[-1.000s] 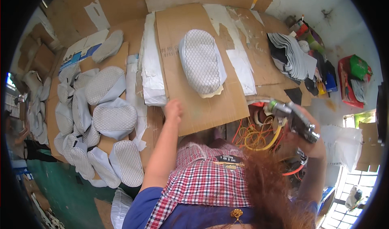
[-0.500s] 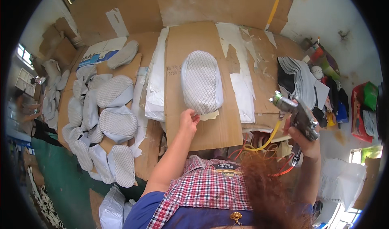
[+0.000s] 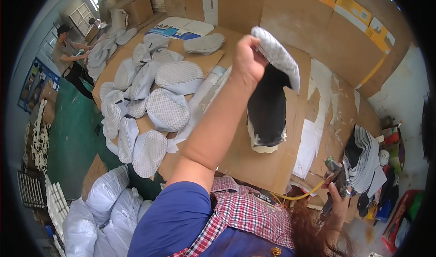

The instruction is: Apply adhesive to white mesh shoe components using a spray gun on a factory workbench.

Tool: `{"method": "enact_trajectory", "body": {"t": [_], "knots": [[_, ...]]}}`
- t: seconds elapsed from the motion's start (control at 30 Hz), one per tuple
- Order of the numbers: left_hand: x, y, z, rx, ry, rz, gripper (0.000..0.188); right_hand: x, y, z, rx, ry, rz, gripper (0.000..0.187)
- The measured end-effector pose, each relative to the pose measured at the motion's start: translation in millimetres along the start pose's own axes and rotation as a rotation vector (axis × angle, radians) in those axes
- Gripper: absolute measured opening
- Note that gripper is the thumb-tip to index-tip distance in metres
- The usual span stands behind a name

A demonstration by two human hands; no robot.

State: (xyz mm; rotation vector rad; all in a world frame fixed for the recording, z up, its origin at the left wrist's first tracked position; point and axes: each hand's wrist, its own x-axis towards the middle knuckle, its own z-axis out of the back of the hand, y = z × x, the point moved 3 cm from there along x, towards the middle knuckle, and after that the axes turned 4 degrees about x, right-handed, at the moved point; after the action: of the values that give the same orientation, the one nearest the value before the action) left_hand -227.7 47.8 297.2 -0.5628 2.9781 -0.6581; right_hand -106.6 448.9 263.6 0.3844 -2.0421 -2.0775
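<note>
The grey cover (image 3: 280, 59) has gone up: half a second ago it lay on the cardboard sheet (image 3: 254, 168), and now the left hand (image 3: 250, 62) has it in the air, towards one o'clock. The fingers are closed on its near end. A long black pad (image 3: 269, 109) now shows on the sheet, close to three o'clock, with a ragged cream edge at its near end. I cannot tell if cover and pad touch.

At four o'clock, the right hand (image 3: 337, 200) has its fingers bent around a metal spray gun (image 3: 339, 177). How tight they are, I cannot tell. A yellow hose (image 3: 302, 197) runs from the gun along the front of the tabletop (image 3: 344, 123).

The bare left arm (image 3: 213, 129) cuts across the middle, between the black pad and a big heap of grey covers (image 3: 168, 109) at ten o'clock. One more cover (image 3: 204, 44) lies near twelve. A stack of grey sheets (image 3: 363, 161) sits past the gun, between three and four. Puffy white bags (image 3: 102, 211) crowd eight o'clock. Far off at ten, another person (image 3: 63, 52) stands by more grey pieces (image 3: 101, 52). Tall cardboard (image 3: 313, 32) blocks the back.
</note>
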Motion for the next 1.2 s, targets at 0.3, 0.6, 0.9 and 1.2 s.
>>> {"method": "enact_trajectory", "body": {"t": [0.3, 0.6, 0.9, 1.2], "knots": [[128.1, -141.5, 71.2, -0.013, 0.011, -0.042, 0.031, 31.5, -15.7, -92.6, -0.092, 0.003, -0.077, 0.051], [223.6, -309.7, 128.5, 0.158, -0.203, -0.428, 0.034, 53.7, -33.2, -149.1, -0.122, -0.053, -0.114, 0.057], [129.0, -371.4, 349.1, 0.45, -0.714, -0.287, 0.05, 66.7, -59.5, -134.3, -0.346, -0.096, -0.138, 0.055], [-87.2, -33.5, 365.8, 0.401, -0.645, 0.57, 0.038, 120.4, -115.2, -15.6, -1.104, -0.346, 0.316, 0.056]]}}
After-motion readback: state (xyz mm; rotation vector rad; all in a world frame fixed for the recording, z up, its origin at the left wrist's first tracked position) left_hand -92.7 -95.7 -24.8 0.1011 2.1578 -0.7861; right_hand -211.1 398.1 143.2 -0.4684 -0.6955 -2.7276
